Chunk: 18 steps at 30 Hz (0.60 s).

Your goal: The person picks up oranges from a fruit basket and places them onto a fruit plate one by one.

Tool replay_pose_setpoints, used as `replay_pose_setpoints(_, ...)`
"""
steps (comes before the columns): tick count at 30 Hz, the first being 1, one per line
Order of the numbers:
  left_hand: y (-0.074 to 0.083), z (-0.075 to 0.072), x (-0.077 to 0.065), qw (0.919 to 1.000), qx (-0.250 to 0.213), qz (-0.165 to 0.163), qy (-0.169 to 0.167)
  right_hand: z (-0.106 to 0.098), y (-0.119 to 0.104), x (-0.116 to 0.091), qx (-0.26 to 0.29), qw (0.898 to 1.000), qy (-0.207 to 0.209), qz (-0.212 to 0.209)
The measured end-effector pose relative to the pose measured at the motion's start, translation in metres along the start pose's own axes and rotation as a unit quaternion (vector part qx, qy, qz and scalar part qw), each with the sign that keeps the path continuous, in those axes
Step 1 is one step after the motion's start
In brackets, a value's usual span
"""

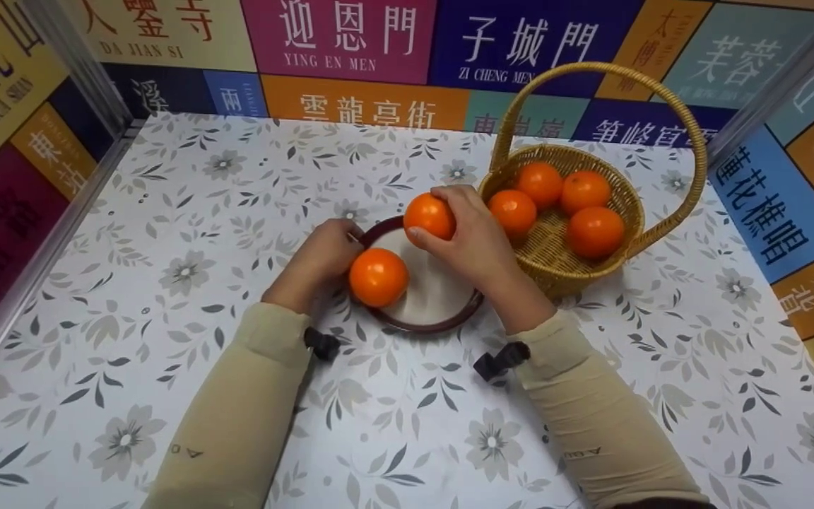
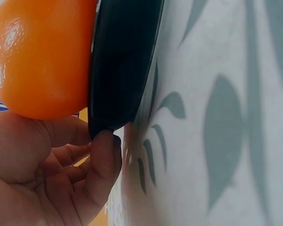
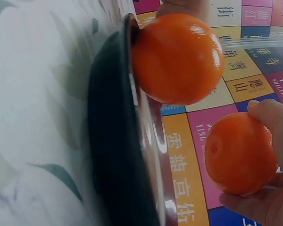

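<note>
In the head view, a white plate (image 1: 442, 290) with a dark brown rim lies on the table. One orange (image 1: 379, 277) sits on the plate's left side. My left hand (image 1: 326, 254) pinches the rim at the left; the left wrist view has its fingertips at the dark plate edge (image 2: 125, 61), just below that orange. My right hand (image 1: 478, 237) holds a second orange (image 1: 429, 215) over the far part of the plate. In the right wrist view, the held orange (image 3: 240, 153) is gripped between thumb and fingers, apart from the plate.
A wicker basket (image 1: 636, 212) with a tall arched handle (image 1: 697, 141) stands just right of the plate. Several oranges (image 1: 596, 232) lie inside it. The table wears a floral cloth (image 1: 188, 276). Colourful lettered panels (image 1: 350, 42) border the back and both sides.
</note>
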<state>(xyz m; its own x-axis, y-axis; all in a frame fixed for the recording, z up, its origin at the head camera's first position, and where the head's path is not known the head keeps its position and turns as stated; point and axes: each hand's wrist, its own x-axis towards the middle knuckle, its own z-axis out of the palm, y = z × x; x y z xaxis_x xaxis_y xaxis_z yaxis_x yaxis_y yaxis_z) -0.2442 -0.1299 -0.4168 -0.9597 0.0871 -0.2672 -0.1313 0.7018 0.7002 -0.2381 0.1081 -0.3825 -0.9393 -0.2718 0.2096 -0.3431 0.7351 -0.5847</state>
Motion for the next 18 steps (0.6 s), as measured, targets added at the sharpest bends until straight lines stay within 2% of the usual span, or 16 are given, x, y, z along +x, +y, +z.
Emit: replay_pose_setpoints(18,0.0,0.0,0.001,1.0,0.0,0.001,0.003,0.023,0.014,0.004,-0.036,0.999,-0.018,-0.02)
